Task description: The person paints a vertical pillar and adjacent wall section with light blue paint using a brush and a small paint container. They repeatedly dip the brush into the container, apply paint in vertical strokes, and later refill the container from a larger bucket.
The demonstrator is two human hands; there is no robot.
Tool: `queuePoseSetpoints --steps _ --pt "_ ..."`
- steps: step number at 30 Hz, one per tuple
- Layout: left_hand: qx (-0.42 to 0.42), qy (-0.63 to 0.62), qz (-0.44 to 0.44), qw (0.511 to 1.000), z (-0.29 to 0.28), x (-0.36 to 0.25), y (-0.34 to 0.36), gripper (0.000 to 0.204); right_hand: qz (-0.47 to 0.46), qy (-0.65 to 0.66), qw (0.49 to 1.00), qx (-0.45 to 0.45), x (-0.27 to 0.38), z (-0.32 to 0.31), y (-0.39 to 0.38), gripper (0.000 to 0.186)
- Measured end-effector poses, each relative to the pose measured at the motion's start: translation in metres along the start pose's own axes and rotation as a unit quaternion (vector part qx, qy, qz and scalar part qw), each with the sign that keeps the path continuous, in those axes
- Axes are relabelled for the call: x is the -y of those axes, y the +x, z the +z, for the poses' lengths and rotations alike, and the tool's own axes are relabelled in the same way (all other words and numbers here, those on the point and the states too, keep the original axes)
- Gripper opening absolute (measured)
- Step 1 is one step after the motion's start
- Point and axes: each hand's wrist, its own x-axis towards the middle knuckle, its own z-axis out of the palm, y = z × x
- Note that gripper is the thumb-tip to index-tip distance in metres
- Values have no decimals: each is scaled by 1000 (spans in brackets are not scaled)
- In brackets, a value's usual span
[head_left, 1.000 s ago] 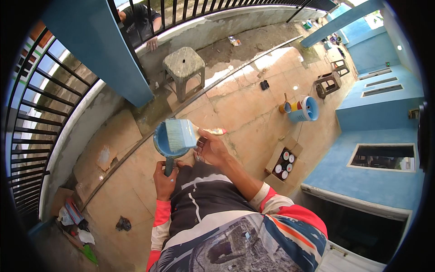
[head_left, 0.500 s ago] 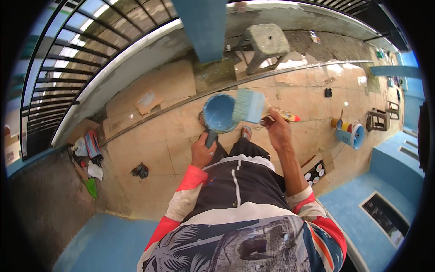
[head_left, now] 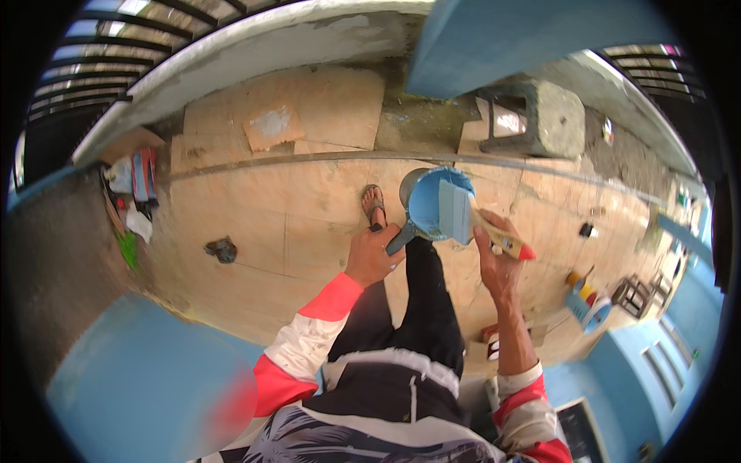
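My left hand [head_left: 373, 256] is closed round the dark handle of a round dipper [head_left: 421, 202], held out in front of my legs. Light blue paint coats the inside of the dipper. In my right hand [head_left: 500, 245] is a wide paintbrush [head_left: 456, 211], gripped by its wooden handle with the red tip pointing right. The brush head, covered in blue paint, lies over the right side of the dipper's mouth. Whether the bristles touch the inner wall, I cannot tell.
A worn stool [head_left: 557, 122] stands near a blue pillar [head_left: 494, 46] at the far side. Bags and rags [head_left: 135, 189] lie by the left wall. On the tiled floor [head_left: 231, 289] is a black crumpled bag [head_left: 222, 249]. A blue bucket [head_left: 590, 310] stands at right.
My view has swung, and the pillar and stool appear farther right. The brush has come over the dipper's mouth from beside its rim. One foot has stepped forward.
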Motion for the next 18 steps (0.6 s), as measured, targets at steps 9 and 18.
queuePoseSetpoints --steps 9,18 --pt "-61 48 29 997 85 159 74 29 -133 -123 979 92 -147 74 114 26" --pt "-30 96 141 985 162 361 203 26 -398 -207 877 172 -283 197 248 31"
